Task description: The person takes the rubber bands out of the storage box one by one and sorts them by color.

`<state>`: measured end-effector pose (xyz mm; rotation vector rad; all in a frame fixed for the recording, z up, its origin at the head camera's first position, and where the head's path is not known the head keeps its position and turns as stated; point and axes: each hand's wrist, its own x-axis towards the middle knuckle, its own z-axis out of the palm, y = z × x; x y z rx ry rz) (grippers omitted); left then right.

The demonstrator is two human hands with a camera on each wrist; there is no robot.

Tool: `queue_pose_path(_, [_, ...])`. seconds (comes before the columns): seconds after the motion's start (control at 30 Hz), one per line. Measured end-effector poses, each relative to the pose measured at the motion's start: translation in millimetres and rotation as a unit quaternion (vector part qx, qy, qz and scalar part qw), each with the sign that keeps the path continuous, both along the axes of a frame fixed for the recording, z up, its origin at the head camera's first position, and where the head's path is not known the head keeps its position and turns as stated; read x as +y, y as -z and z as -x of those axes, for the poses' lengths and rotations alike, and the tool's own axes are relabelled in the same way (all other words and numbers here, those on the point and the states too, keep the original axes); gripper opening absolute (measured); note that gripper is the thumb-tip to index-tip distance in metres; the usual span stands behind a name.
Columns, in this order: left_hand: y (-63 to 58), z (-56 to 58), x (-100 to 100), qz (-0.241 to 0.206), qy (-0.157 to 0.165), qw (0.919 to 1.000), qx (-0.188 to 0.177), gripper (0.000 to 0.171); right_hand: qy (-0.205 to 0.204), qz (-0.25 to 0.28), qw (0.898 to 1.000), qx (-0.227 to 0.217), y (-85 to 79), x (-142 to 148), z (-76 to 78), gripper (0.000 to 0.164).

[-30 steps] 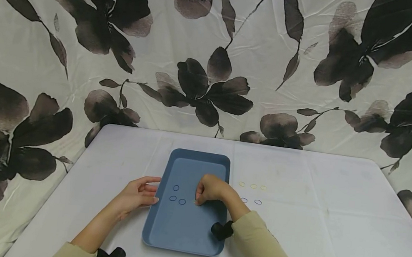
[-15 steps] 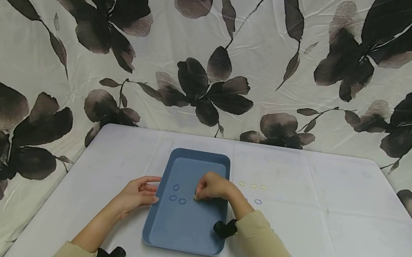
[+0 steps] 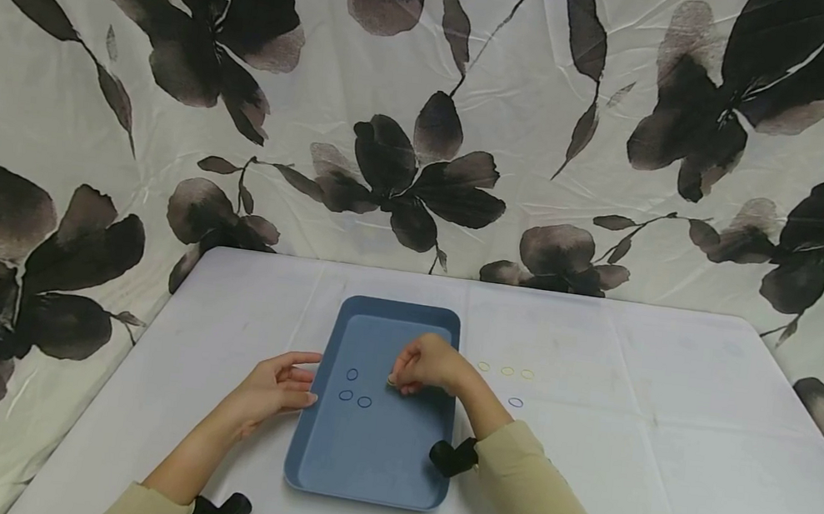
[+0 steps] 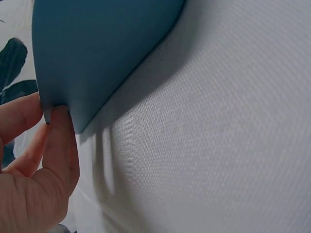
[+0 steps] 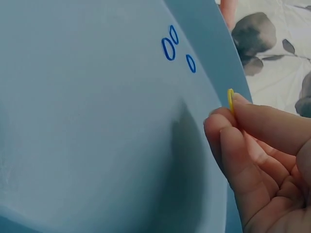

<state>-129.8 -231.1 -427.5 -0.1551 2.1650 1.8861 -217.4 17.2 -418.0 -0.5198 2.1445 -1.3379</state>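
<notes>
The right hand [image 3: 431,365] pinches a yellow ring [image 5: 230,99] above the tray [image 3: 375,467], fingertips hiding the ring's lower part. The left hand [image 3: 273,389] has extended fingers touching the tray's left rim. In the tray, between both hands, lie three blue rings [image 5: 164,48]. Right of it, on the worktop [image 3: 662,459], lie three faint yellow rings [image 3: 507,374] and a single blue ring [image 3: 514,406].

Wearing plain, pale khaki sleeves [image 3: 545,497] and sporting a stubby, angled black device [image 3: 453,457] with a rounded end at each cuff [image 3: 501,441].
</notes>
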Motion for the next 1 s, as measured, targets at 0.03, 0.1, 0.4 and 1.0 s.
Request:
queue_pose_path(0.03, [0.1, 0.2, 0, 0.000, 0.000, 1.0000, -0.001, 0.065, 0.005, 0.002, 1.000, -0.004, -0.2, 0, 0.3, 0.008])
queue_pose_path(0.1, [0.2, 0.4, 0, -0.001, -0.001, 1.0000, -0.002, 0.065, 0.014, 0.006, 1.000, -0.012, -1.3, 0, 0.9, 0.007])
queue_pose_path(0.4, [0.8, 0.5, 0, 0.001, -0.004, 1.0000, -0.003, 0.065, 0.038, 0.031, 0.998, -0.029, -4.7, 3, 2.3, 0.006])
queue_pose_path(1.0, [0.8, 0.4, 1, 0.005, -0.002, 1.0000, -0.005, 0.065, 0.078, 0.063, 0.994, -0.037, -11.4, 17, 3.8, 0.011])
